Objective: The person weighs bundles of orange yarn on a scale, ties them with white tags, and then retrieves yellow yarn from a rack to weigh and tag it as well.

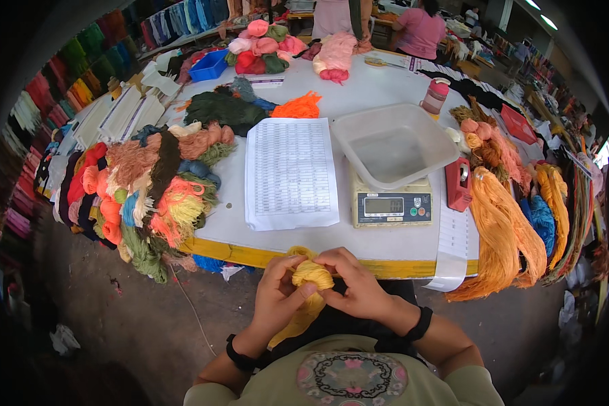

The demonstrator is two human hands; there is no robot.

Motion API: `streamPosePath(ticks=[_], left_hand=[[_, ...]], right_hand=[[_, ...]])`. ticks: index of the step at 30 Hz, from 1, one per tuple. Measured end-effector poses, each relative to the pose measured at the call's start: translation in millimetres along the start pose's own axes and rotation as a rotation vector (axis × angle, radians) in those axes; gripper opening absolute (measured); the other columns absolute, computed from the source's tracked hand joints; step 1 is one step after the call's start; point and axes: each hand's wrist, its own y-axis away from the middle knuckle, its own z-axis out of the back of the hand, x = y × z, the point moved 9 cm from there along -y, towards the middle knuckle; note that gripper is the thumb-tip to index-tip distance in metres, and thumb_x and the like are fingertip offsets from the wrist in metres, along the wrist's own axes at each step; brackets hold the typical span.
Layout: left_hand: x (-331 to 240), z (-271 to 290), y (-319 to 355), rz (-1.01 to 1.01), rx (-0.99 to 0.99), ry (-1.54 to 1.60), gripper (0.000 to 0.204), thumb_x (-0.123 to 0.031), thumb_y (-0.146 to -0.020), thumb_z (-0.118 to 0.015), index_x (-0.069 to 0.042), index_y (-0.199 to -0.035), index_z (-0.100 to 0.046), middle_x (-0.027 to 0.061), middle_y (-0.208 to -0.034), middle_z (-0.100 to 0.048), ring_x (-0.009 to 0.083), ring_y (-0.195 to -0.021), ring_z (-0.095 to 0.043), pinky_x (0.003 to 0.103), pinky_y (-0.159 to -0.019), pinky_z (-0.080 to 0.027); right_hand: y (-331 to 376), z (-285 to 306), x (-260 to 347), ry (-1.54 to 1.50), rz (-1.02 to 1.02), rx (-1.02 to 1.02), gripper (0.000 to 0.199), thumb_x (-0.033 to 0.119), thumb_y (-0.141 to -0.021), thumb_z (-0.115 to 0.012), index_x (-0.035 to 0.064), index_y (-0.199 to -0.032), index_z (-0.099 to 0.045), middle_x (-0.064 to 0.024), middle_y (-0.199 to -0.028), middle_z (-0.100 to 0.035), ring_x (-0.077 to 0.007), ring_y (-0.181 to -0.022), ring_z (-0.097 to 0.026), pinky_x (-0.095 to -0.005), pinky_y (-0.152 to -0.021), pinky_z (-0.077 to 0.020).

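Close to my body, just off the table's near edge, a yellow yarn skein (pixel 312 274) is gripped between both hands. My left hand (pixel 277 287) closes on its left side with the thumb pressed against the bundle. From the right, my right hand (pixel 350 281) pinches the top and side of it with bent fingers. A loose length of the same yarn hangs below the hands toward my lap. Beyond them stands a digital scale (pixel 394 203) carrying a translucent plastic tray (pixel 394 145). Left of the scale lies a stack of printed sheets (pixel 291 176).
A heap of mixed yarn (pixel 162 183) spills over the table's left side. Orange skeins (pixel 497 230) hang off the right edge beside a red device (pixel 459 184). Farther back are a blue bin (pixel 208 65), a pink-lidded bottle (pixel 435 96) and a person in pink (pixel 421 30).
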Motion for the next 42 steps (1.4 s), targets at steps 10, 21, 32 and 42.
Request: streamPosePath(ticks=[10,21,32,42], left_hand=[[5.1,-14.3,-7.7,0.262,0.306,-0.215,0.036,0.001,-0.08,-0.075,-0.004,-0.11,-0.056,0.0024,-0.104,-0.054,0.0117,-0.101,-0.055,0.026,-0.085,-0.046],[-16.9,10.2,-13.2,0.159,0.003,0.559,0.025,0.004,-0.081,-0.068,-0.005,-0.102,-0.059,0.0001,-0.102,-0.054,0.0117,-0.096,-0.056,0.026,-0.086,-0.045],[12.3,3.1,-10.7,0.156,0.232,-0.158,0.024,-0.01,-0.078,-0.079,-0.003,-0.089,-0.059,-0.0015,-0.09,-0.052,0.008,-0.081,-0.047,0.025,-0.073,-0.04],[-46.9,19.5,21.7,0.038,0.16,0.637,0.019,-0.018,-0.088,-0.068,-0.005,-0.095,-0.057,0.0028,-0.085,-0.058,0.012,-0.08,-0.055,0.027,-0.077,-0.043]], right_hand=[[3.5,16.0,14.5,0.136,0.249,0.06,0.037,-0.003,-0.077,-0.062,0.0021,-0.113,-0.057,-0.0127,-0.102,-0.062,-0.0255,-0.089,-0.061,-0.0335,-0.079,-0.0498],[-2.1,3.8,-7.2,-0.288,0.048,0.065,0.031,-0.003,-0.079,-0.06,0.0039,-0.108,-0.052,-0.0088,-0.1,-0.056,-0.0259,-0.094,-0.055,-0.0318,-0.086,-0.0442],[-0.5,15.7,3.0,0.386,0.172,0.006,0.033,-0.001,-0.068,-0.064,0.0096,-0.099,-0.06,-0.0065,-0.097,-0.059,-0.0271,-0.091,-0.054,-0.0382,-0.088,-0.0387],[5.9,-27.7,-19.7,-0.814,-0.087,0.232,0.023,-0.006,-0.086,-0.058,0.0047,-0.106,-0.053,-0.0042,-0.113,-0.051,-0.0143,-0.108,-0.05,-0.0277,-0.096,-0.0405]])
